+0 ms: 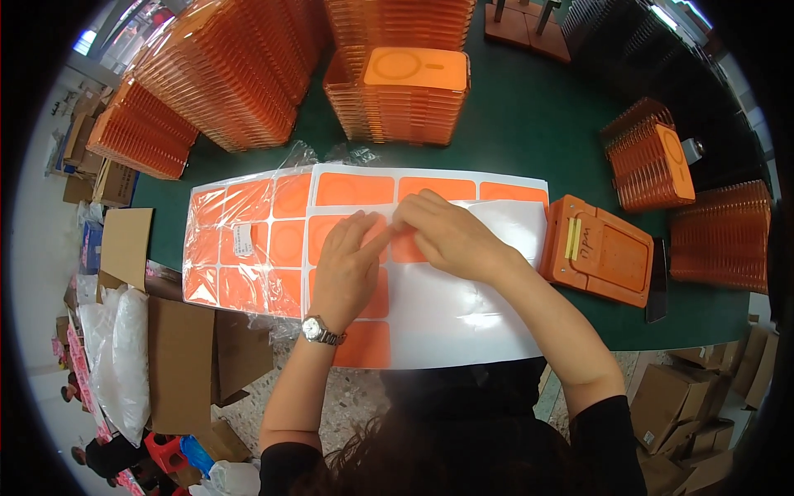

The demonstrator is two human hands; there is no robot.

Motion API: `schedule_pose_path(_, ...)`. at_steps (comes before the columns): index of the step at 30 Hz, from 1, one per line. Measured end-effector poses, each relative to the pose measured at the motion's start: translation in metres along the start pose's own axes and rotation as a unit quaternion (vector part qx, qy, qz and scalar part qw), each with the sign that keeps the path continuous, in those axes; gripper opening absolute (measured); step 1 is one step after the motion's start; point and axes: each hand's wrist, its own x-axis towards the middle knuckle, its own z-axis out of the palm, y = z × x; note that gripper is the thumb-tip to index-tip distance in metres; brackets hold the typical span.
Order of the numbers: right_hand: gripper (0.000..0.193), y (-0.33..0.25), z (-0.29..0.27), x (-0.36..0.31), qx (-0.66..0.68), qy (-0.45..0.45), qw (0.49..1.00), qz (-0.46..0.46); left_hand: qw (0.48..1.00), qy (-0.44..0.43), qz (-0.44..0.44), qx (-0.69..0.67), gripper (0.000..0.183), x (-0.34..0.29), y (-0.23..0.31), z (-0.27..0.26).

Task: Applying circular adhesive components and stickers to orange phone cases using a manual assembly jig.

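Observation:
A sheet of orange stickers (364, 344) lies in front of me, with much of its right side bare white backing (463, 322). My left hand (347, 263) rests on its left column, thumb and fingertips drawn together at an orange sticker's upper edge. Close beside them, my right hand (451, 236) has bent fingers pinched at the same place. An orange patch (405, 250) shows beneath the right hand; the exact grip of both hands is partly hidden. Under this sheet lies another orange sticker sheet (356, 190). To the left is a plastic-wrapped sticker pack (240, 240).
An orange block-like fixture (604, 252) sits right of the sheets. Tall stacks of clear orange phone cases (223, 74) stand along the far left, with a shorter stack (413, 87) at centre and others (719, 236) at right. Cardboard boxes (182, 364) flank the green table (529, 140).

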Motion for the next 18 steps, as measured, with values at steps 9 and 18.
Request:
schedule_pose_path(9, 0.011, 0.028, 0.009, -0.016, 0.068, 0.216, 0.972, 0.054, 0.999, -0.03, 0.034, 0.021, 0.062, 0.002, 0.001, 0.0)
schedule_pose_path(18, 0.007, 0.03, 0.007, -0.015, 0.137, 0.181, 0.973, 0.044, 0.997, -0.059, 0.038, 0.033, 0.062, 0.0, 0.003, 0.002)
